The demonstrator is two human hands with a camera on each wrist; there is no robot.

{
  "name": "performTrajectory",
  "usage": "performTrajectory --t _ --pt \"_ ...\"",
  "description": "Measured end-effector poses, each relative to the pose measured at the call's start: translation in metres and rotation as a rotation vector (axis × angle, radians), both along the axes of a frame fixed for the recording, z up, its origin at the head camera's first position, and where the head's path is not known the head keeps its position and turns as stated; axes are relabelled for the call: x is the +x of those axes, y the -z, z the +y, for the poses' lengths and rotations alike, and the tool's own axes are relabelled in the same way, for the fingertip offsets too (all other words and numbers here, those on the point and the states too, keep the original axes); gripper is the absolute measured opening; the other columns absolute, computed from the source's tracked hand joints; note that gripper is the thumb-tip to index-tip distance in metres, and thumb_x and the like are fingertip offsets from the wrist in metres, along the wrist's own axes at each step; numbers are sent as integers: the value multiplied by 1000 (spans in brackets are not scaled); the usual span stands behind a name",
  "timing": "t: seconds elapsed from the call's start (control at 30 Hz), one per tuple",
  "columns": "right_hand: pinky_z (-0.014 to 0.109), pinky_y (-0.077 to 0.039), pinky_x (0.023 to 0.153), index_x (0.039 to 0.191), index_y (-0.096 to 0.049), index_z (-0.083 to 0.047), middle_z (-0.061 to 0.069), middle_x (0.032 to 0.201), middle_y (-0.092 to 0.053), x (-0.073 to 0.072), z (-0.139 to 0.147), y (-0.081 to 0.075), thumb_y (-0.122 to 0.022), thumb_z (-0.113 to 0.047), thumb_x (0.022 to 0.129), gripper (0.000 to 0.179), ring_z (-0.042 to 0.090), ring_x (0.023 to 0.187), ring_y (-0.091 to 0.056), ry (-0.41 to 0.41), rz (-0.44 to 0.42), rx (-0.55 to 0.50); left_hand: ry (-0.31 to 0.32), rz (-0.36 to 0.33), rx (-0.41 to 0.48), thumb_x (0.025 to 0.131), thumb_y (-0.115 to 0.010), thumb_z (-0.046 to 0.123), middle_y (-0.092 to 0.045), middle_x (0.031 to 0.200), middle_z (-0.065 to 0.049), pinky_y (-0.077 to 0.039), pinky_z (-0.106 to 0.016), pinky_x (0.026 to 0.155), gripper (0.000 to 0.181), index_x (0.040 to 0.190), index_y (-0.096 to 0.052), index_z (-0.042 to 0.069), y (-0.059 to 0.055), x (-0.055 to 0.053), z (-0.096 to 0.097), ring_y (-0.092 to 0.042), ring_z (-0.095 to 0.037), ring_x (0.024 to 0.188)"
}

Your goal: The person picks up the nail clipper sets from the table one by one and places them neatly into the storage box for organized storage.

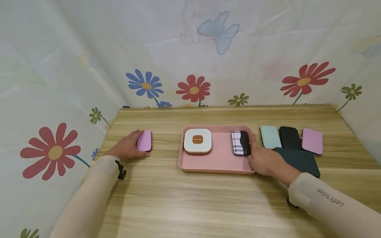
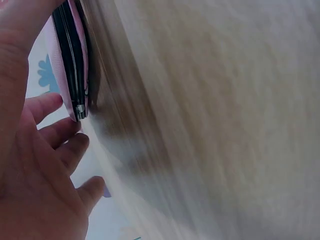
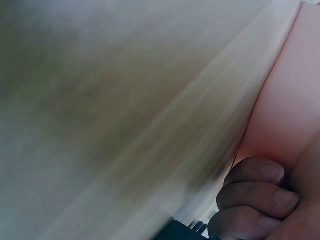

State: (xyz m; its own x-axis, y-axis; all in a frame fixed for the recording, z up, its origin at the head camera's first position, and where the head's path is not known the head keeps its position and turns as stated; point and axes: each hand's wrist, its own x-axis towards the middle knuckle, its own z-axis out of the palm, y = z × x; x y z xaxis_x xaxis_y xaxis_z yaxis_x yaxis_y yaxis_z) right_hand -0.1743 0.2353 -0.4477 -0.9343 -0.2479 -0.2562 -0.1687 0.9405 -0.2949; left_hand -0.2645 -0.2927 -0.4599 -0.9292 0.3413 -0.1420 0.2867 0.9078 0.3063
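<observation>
At the table's left, my left hand holds a flat pink case with rounded corners, fingers at its far side and thumb at its near edge. In the left wrist view, the case has pink covers, layered black edges and a small metal piece at one end. My right hand reaches over the right end of a pink tray. Its index finger and thumb lie at the right edge of a plaid-and-black case inside. The other fingers curl outside the tray wall; their exact contact is hidden.
A white rounded box with a brown label sits in the tray's left part. Right of the tray lie a mint case, a black case, another pink case and a larger dark green one under my right wrist.
</observation>
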Motion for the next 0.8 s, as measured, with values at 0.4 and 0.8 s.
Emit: performTrajectory --t 0.4,0.8 --pt "33 -37 53 153 28 -2 4 69 -53 -1 -2 -2 -35 -21 100 84 18 56 -51 1 -25 0 7 -21 64 68 -84 62 -36 154 -23 -41 -55 106 122 157 -25 1 1 -4 -5 -46 -38 131" --pt "33 -36 51 154 25 0 4 69 -54 0 0 -1 -35 -22 100 83 18 54 -50 6 -12 3 -25 66 74 62 -84 69 -48 142 -18 -50 -51 95 122 155 -34 8 1 5 9 -54 -32 116"
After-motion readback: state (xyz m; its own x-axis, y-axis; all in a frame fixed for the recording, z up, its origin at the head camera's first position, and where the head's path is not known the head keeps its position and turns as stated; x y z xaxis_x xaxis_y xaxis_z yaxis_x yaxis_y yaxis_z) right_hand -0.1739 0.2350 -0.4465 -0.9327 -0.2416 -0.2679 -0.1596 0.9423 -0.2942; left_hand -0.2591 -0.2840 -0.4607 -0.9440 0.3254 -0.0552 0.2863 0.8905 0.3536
